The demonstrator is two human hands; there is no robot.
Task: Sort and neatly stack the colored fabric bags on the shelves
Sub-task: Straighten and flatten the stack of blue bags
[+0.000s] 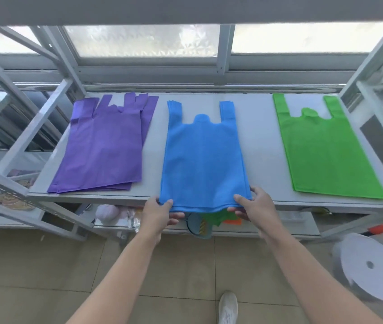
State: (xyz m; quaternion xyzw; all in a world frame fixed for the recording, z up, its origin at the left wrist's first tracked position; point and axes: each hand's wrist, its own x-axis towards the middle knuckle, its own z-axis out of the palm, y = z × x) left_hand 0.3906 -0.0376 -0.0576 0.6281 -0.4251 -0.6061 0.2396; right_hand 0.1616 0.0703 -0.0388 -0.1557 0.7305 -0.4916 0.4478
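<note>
Three piles of flat fabric bags lie on the grey shelf (260, 136). The purple bags (106, 146) are on the left, fanned unevenly. In the middle lies the blue stack (203, 157), its bottom edge hanging over the shelf's front. A green bag (321, 146) lies on the right. My left hand (161, 212) pinches the blue stack's bottom left corner, thumb on top and fingers below. At the bottom right corner, my right hand (253, 204) pinches the stack the same way.
A lower shelf (232, 232) holds green and orange fabric, a pale ball and small clutter. White metal frame posts (33, 134) slant at left and right. A white round stool (370, 265) stands on the tiled floor at right. A window runs behind the shelf.
</note>
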